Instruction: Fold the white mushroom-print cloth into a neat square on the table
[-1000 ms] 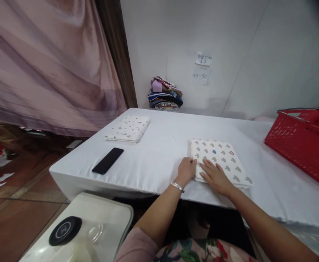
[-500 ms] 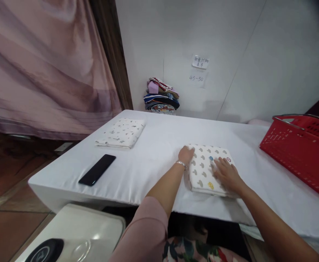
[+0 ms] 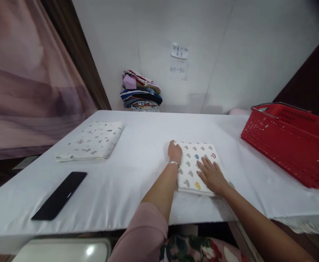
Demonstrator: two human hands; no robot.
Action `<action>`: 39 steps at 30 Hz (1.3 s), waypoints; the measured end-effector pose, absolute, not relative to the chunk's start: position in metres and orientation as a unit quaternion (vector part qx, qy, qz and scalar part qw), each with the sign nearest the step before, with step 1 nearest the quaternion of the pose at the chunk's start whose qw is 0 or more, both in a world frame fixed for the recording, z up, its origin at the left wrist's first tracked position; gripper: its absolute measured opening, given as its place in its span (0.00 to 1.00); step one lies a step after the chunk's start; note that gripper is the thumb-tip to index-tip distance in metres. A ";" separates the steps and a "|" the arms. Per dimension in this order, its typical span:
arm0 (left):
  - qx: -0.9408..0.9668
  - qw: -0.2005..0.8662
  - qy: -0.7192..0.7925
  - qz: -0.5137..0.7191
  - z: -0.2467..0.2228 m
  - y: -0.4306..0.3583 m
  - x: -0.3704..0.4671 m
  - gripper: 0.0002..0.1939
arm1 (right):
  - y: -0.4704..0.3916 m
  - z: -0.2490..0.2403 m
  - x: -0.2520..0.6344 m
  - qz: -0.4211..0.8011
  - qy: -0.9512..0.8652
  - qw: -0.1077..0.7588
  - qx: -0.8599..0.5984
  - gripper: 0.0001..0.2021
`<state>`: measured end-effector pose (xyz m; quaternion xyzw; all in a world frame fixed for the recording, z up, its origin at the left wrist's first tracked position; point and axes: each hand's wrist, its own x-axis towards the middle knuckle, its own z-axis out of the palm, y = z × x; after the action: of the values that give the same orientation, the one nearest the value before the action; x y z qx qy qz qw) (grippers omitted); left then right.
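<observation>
A folded white cloth printed with grey mushrooms, plus a few blue, red and yellow ones, lies flat on the white-covered table. My left hand, with a bracelet at the wrist, is closed at the cloth's far left corner, fingers curled over its edge. Lying flat on top, my right hand has its fingers spread over the right half of the cloth. A second folded white cloth with small grey prints rests on the left side of the table, apart from both hands.
Near the front left lies a black phone. A red plastic basket with metal handles stands on the right. Behind the table's far edge rises a pile of folded fabrics against the wall, and handwritten paper signs hang there. Curtains drape at left.
The view has swung right and closer over the table, so things sit farther left. My hands stay on the same cloth, the right still flat and the left at its left edge.
</observation>
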<state>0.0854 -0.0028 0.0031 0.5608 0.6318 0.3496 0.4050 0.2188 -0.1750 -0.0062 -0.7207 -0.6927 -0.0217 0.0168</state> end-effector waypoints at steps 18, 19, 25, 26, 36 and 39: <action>0.862 0.105 0.462 0.181 0.001 -0.055 0.086 0.28 | -0.166 0.007 0.221 0.080 -0.677 0.038 -0.731 0.28; 0.863 0.102 0.461 0.181 -0.001 -0.055 0.086 0.28 | -0.161 0.011 0.224 0.086 -0.674 0.041 -0.733 0.29; 0.863 0.100 0.463 0.177 -0.001 -0.053 0.085 0.28 | -0.115 0.025 0.251 0.014 -0.651 0.061 -0.756 0.29; 0.863 0.099 0.463 0.175 -0.001 -0.053 0.085 0.29 | -0.109 0.022 0.257 0.020 -0.643 0.060 -0.763 0.29; 0.859 0.106 0.469 0.175 -0.003 -0.054 0.086 0.28 | -0.097 -0.005 0.278 0.061 -0.637 0.072 -0.765 0.29; 0.859 0.109 0.468 0.174 -0.001 -0.053 0.086 0.27 | -0.097 0.005 0.275 0.081 -0.629 0.052 -0.772 0.29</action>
<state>0.0856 -0.0534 -0.0009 0.8594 0.4683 0.1738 0.1094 0.2746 -0.0967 0.0052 -0.7717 -0.6287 0.0807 0.0516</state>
